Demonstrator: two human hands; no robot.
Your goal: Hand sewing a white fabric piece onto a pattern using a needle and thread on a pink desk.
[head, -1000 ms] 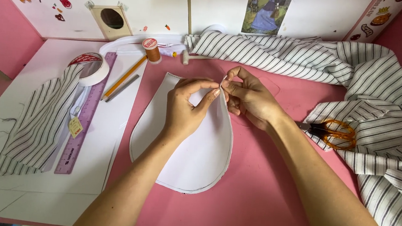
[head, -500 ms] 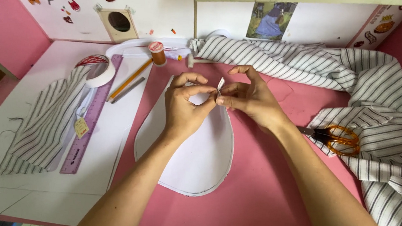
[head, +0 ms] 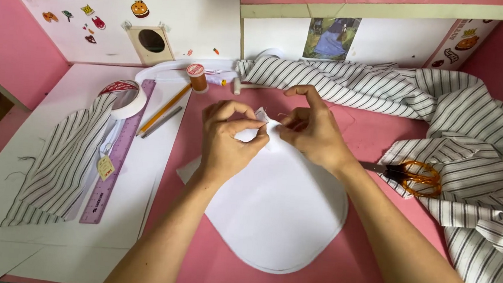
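Note:
A white, rounded fabric piece [head: 282, 211] lies on the pink table [head: 373, 273]. My left hand [head: 227, 139] pinches its top edge between thumb and fingers. My right hand [head: 313, 132] pinches the same edge from the other side, fingertips nearly touching the left ones. A small folded corner of the white fabric sticks up between the two hands. Whether a needle or pin is in my fingers is too small to tell.
Orange-handled scissors [head: 409, 173] lie right of my right wrist on striped cloth [head: 481, 149]. At left are a striped fabric piece [head: 62, 161], a purple ruler [head: 113, 166], a tape roll [head: 123, 97], a pencil [head: 166, 108] and a thread spool [head: 196, 77].
The view has shifted a little. Both hands stayed at the top edge of the white piece, and the right hand's fingers have closed further onto the folded corner.

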